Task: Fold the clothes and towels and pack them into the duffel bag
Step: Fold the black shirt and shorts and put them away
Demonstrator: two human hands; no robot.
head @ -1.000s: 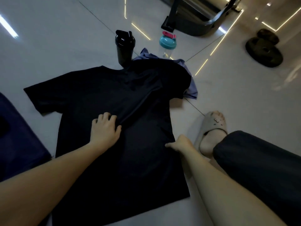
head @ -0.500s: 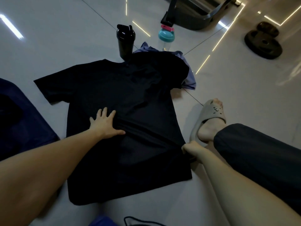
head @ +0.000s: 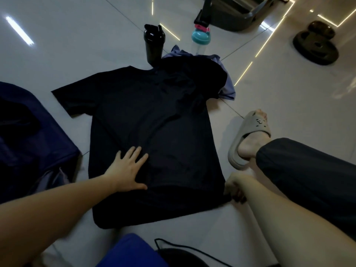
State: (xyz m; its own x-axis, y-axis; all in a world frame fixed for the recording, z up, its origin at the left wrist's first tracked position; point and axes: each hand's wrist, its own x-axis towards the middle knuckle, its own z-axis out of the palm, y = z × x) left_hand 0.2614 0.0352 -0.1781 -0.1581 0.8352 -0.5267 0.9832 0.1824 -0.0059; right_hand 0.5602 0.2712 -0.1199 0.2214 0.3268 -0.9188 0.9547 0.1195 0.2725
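left hand (head: 127,170) lies flat, fingers spread, on the smooth black t-shirt (head: 154,112); right hand (head: 234,189) pinches its hem corner.

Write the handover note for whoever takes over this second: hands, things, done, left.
Left hand flat on the black T-shirt, near its hem.
Right hand pinches the shirt's lower right corner.
Shirt spread on the floor, unfolded, far shoulder over a lilac garment; duffel bag to its left.
Done: shirt laid flat.
Left: fold it, pack it, then the lilac garment.
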